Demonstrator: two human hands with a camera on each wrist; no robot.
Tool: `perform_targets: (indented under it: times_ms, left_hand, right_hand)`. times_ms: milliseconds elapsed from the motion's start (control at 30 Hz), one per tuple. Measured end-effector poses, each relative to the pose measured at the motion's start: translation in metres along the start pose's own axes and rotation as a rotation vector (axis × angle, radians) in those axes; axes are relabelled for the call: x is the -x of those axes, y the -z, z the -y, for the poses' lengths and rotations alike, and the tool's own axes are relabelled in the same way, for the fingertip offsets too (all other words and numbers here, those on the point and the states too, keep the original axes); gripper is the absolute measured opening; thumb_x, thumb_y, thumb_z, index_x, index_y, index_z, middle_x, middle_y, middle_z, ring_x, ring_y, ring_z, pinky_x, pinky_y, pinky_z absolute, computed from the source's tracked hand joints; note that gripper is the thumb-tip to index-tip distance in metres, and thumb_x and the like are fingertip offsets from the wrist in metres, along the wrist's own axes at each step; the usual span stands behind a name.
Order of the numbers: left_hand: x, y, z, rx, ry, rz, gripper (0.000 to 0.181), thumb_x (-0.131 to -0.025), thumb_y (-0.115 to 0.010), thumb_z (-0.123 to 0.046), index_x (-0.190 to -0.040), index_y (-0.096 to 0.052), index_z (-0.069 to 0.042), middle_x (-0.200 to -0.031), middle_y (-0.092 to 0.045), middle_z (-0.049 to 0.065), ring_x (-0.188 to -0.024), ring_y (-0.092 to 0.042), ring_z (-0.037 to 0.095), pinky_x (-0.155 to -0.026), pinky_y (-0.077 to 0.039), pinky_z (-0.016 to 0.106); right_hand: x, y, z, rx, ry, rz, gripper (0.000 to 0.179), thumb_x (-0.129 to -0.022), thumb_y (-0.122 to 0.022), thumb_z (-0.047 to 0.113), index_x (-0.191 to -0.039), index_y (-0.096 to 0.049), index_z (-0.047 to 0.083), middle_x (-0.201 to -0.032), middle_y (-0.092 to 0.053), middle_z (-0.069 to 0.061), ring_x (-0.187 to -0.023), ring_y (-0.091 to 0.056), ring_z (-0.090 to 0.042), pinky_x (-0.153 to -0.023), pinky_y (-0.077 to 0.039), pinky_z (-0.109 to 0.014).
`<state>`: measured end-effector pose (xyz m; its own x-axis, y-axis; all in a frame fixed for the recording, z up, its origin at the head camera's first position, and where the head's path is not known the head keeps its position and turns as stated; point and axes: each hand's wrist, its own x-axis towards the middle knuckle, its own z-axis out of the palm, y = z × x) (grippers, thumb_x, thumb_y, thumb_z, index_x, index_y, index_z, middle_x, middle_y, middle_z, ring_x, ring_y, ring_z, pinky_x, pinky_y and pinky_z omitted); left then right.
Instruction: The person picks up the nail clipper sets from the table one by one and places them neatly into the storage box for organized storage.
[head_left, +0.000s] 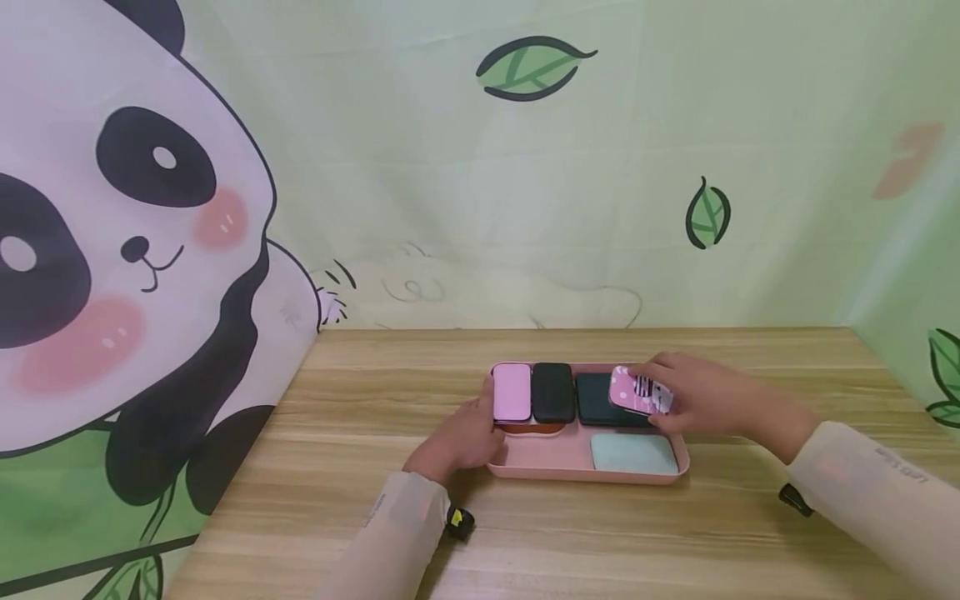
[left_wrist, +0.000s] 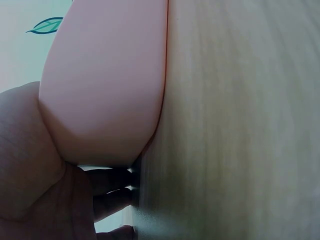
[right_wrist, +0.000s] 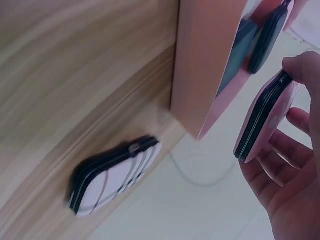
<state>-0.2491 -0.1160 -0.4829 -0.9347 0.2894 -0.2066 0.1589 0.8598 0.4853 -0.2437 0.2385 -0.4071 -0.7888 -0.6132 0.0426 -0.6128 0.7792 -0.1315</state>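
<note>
My left hand point(head_left: 461, 437) grips the left end of a pink tray point(head_left: 555, 475), which fills much of the left wrist view. Between thumb and fingers, my right hand point(head_left: 701, 396) holds a small pink patterned case point(head_left: 628, 390) with a striped figure and white dots. Its dark edge shows in the right wrist view. In the head view it overlaps a dark case point(head_left: 591, 408) at the tray's back right. Left of that, a black case point(head_left: 552, 392) and a plain pink case point(head_left: 512, 392) lie side by side. A pale blue case point(head_left: 633, 452) occupies the front right.
Beyond the tray's right end, a white striped case point(right_wrist: 117, 180) with a dark edge lies on the wooden table point(head_left: 570, 550). Something brown point(head_left: 534, 428) shows below the plain pink case. A panda-print cloth point(head_left: 450, 183) hangs behind the table.
</note>
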Motion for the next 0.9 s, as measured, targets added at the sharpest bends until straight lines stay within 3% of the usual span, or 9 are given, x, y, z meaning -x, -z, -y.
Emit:
perform_targets:
  times_ms: [200,400,633,900]
  left_hand:
    - [-0.001,-0.002,0.001,0.004,-0.008,-0.005,0.086,-0.098,-0.051,-0.027,-0.161,0.004,-0.011,-0.164,-0.028,0.007,-0.128,-0.044,0.023,-0.119,-0.029,0.043]
    - [-0.001,-0.002,0.001,0.004,-0.012,-0.007,0.084,-0.099,-0.05,-0.027,-0.161,0.004,-0.011,-0.165,-0.027,0.007,-0.133,-0.043,0.022,-0.12,-0.028,0.043]
    - [0.001,0.0,0.0,0.02,-0.009,-0.007,0.083,-0.099,-0.049,-0.027,-0.162,0.003,-0.012,-0.165,-0.026,0.005,-0.136,-0.041,0.022,-0.12,-0.027,0.044]
    - [0.0,-0.001,0.001,0.005,-0.013,-0.013,0.083,-0.099,-0.049,-0.027,-0.162,0.003,-0.011,-0.165,-0.027,0.005,-0.134,-0.043,0.022,-0.12,-0.028,0.043]
  right_hand:
    - [-0.006,-0.009,0.013,-0.006,0.03,0.051,0.065,-0.084,-0.079,0.035,-0.142,-0.054,0.02,-0.136,-0.057,-0.007,-0.105,-0.059,-0.017,-0.093,-0.055,-0.043]
    - [-0.01,-0.019,0.021,-0.058,0.025,0.113,0.062,-0.082,-0.081,0.034,-0.139,-0.058,0.021,-0.132,-0.058,-0.004,-0.1,-0.057,-0.012,-0.085,-0.056,-0.034]
    - [-0.013,-0.028,0.026,-0.028,0.016,0.177,0.064,-0.081,-0.08,0.043,-0.139,-0.059,0.024,-0.132,-0.06,-0.004,-0.118,-0.055,-0.023,-0.096,-0.053,-0.046]
    - [-0.012,-0.034,0.027,-0.019,0.059,0.186,0.059,-0.083,-0.078,0.042,-0.137,-0.061,0.024,-0.132,-0.061,-0.002,-0.121,-0.057,-0.022,-0.101,-0.05,-0.046]
